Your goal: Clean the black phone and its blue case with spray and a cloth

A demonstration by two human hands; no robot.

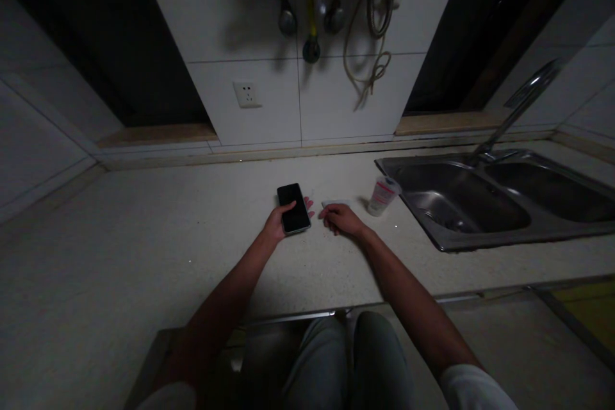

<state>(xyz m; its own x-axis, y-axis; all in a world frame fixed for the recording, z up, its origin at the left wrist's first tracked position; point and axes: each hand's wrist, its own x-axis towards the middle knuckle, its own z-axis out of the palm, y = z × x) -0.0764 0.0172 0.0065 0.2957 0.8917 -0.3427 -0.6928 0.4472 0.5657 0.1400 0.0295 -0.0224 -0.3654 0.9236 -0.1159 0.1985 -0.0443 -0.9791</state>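
My left hand (275, 223) is closed around a smartphone (294, 210) with a dark screen facing up. Its thumb lies over the left edge of the screen, and fingertips show past the right edge. To the right of the phone, my right hand (341, 218) is low over the counter, its fingers loosely bent and a little apart, with nothing visible in them. Just behind that hand lies a small, flat, pale thing (340, 202), partly covered and too dim to name. A clear plastic cup (383, 196) with red print stands farther right, leaning slightly.
The pale countertop (216, 205) runs along a tiled wall. A double steel sink (442, 246) with a tall faucet (519, 102) is at the right. Above hang hoses (369, 6) and a loosely knotted cord (377, 73), near a wall socket (246, 95).
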